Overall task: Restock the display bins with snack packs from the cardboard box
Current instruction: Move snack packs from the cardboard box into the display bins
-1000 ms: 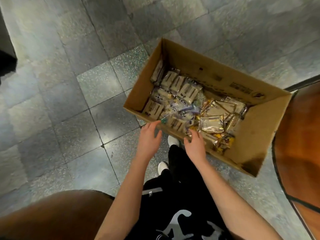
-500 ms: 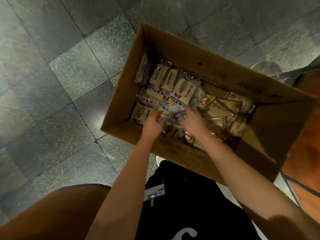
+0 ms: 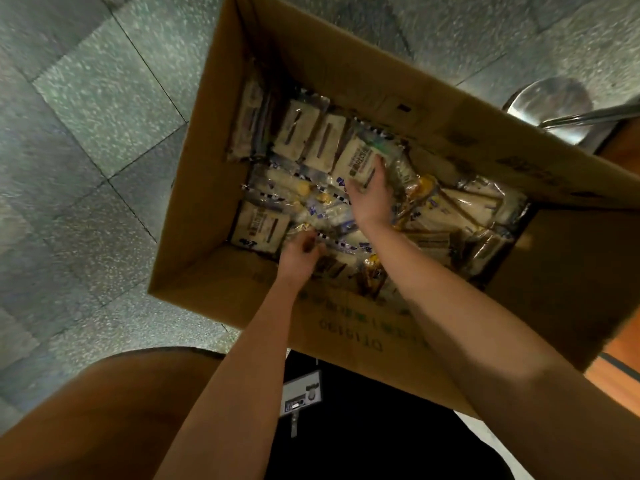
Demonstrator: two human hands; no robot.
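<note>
Open cardboard box (image 3: 214,174) is seen at frame centre, with snack packs (image 3: 301,133) heaped inside. A beige pack (image 3: 358,161) at mid-box is grasped by the right hand (image 3: 372,199). The left hand (image 3: 299,252) is curled over packs lower down; whether it grips anything cannot be told.

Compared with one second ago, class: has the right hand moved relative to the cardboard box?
Yes. The right hand has gone from the near rim of the cardboard box deeper in, towards its far wall, onto a snack pack.

Dim, motion-blurred, wide-angle edge warp.
</note>
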